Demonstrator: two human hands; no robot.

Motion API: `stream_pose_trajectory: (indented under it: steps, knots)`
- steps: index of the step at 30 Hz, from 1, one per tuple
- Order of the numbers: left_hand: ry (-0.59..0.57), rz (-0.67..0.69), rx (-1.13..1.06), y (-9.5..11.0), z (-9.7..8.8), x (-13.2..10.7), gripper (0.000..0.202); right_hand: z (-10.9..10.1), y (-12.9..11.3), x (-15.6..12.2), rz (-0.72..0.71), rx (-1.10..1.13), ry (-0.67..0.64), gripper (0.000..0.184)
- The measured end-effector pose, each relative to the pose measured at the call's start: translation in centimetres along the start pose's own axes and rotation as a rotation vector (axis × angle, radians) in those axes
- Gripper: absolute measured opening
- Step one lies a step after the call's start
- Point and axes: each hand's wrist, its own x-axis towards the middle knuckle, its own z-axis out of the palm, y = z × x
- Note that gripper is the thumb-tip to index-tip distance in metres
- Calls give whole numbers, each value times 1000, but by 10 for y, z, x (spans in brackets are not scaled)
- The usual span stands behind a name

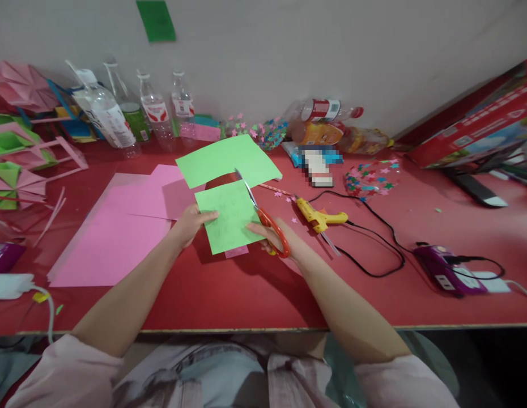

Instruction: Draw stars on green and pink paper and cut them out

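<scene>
A green square of paper [227,218] is held up over the table between both hands. My left hand [190,225] pinches its left edge, thumb on top. My right hand [272,233] has its thumb on the square's lower right corner and also holds orange-handled scissors [281,233]. The scissor blades point up and away along the square's right side. Beyond the square lies a larger green sheet [229,160], with its near edge close to the scissor tips. A small pink paper piece [237,251] shows from under the square.
Pink sheets [114,232] lie on the red table [263,300] at left. A yellow glue gun [321,216] with a black cord rests to the right, near a purple power strip [448,271]. Bottles [155,110] and star-filled containers [372,178] stand farther back. Folded paper shapes [17,153] are at far left.
</scene>
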Motion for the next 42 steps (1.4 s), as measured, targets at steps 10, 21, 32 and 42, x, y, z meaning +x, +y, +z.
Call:
stream_pose_trajectory:
  steps: [10,21,32,42]
  knots:
    - [-15,114,-35,14,-8,-6,44,-13,-2,3,-71,-117,-202,22]
    - [386,191,-369,18,-24,15,21,-13,-6,0,-19,-242,-285,20]
    - [580,113,-521,11,-21,8,46,-17,7,6,-114,-45,-257,24]
    - [376,-131,-462,6,-11,7,19,-21,16,11,-217,144,-191,27]
